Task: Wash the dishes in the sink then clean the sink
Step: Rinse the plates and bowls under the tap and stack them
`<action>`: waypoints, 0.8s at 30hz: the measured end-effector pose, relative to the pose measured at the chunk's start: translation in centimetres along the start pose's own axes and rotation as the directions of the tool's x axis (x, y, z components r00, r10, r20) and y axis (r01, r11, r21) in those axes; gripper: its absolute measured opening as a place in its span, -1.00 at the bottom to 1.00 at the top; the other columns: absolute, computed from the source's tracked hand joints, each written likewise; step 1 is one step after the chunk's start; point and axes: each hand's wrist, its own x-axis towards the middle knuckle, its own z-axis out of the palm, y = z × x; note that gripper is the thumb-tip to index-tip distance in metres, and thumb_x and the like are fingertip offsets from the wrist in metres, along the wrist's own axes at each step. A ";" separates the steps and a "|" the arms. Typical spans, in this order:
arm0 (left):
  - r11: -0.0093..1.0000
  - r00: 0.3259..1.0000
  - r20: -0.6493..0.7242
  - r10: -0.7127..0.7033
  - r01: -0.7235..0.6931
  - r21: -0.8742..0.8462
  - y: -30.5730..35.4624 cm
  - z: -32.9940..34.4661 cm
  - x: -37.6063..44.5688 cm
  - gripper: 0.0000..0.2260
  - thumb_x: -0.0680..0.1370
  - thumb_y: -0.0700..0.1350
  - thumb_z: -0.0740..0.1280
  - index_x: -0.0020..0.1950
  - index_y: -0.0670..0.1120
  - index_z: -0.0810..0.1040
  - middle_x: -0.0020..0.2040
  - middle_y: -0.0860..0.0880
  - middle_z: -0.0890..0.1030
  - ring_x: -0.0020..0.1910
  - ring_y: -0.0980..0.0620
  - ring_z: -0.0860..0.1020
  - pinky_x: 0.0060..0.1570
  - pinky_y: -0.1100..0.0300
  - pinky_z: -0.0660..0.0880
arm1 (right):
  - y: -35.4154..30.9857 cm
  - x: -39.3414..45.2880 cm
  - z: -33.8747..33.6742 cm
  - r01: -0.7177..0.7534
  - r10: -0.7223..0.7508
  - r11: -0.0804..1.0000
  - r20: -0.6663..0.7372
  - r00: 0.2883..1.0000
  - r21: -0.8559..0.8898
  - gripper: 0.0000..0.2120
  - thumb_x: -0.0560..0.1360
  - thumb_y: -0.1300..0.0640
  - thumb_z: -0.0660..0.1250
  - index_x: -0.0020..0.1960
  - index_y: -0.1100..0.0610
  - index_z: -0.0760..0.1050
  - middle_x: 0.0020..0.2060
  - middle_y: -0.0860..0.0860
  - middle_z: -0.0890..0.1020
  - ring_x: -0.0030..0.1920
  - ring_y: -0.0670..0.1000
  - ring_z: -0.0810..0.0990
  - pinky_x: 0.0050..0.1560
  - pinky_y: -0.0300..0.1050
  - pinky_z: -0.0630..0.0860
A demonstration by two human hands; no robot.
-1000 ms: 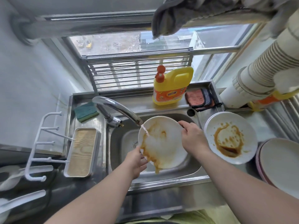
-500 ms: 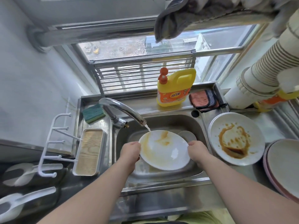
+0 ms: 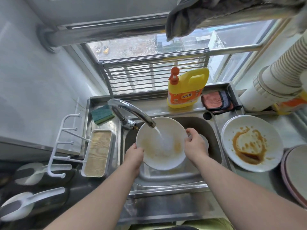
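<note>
Since half a second ago the white plate [image 3: 159,143] has swung up right under the faucet [image 3: 132,112], so water now lands mid-plate and most of the brown sauce is gone, just faint smears left. Left hand [image 3: 133,156] grips the lower-left rim, fingers curled under it. Right hand [image 3: 195,146] pinches the right rim. Plate sits tilted over the steel sink [image 3: 212,130]. On the counter to the right, another sauce-stained plate [image 3: 251,143]. Yellow detergent jug [image 3: 186,88] stands behind the sink, green sponge [image 3: 102,114] back left.
</note>
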 end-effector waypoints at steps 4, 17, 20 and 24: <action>0.964 0.979 0.070 -0.194 0.203 -0.170 -1.2 2.3 0.2 -0.77 0.69 -0.10 0.26 0.32 -0.04 0.58 0.13 -0.07 0.71 0.11 -0.05 0.65 0.20 0.04 0.48 | -0.1 0.5 -2.6 0.149 -0.155 0.976 -0.024 0.988 -0.159 -0.72 0.65 0.04 0.20 0.30 -0.20 0.51 0.02 -0.02 0.61 0.05 0.12 0.56 0.02 0.03 0.50; 0.990 0.991 0.014 -0.136 0.136 0.038 -1.8 4.1 0.3 -0.72 0.61 -0.24 0.22 0.16 -0.08 0.70 0.00 -0.15 0.73 -0.06 -0.16 0.66 -0.10 0.06 0.61 | 2.6 1.0 -5.9 -0.211 0.223 0.960 0.046 0.974 -0.183 -0.74 0.53 0.17 0.13 0.02 0.10 0.59 -0.04 0.10 0.62 -0.01 0.20 0.55 -0.04 0.01 0.50; 0.996 0.999 -0.041 0.020 -0.016 0.091 -0.3 2.6 -0.1 -0.69 0.53 -0.19 0.28 0.12 0.03 0.76 -0.05 -0.04 0.77 0.01 -0.20 0.72 0.04 -0.12 0.68 | 2.9 0.3 -4.2 -0.235 0.257 0.952 0.097 0.961 -0.195 -0.83 0.55 0.18 0.15 -0.02 0.07 0.52 -0.05 0.08 0.60 -0.03 0.17 0.54 -0.02 0.01 0.50; 0.971 0.973 -0.071 0.221 -0.213 0.108 1.7 0.6 -0.9 -0.83 0.59 -0.02 0.40 0.09 0.13 0.77 -0.07 0.16 0.77 -0.01 0.04 0.72 0.05 0.00 0.69 | 2.2 -0.1 -0.5 -0.279 0.293 0.955 0.189 0.937 -0.096 -0.91 0.51 0.10 0.18 -0.02 0.00 0.43 -0.07 0.08 0.61 -0.06 0.20 0.61 0.02 0.10 0.63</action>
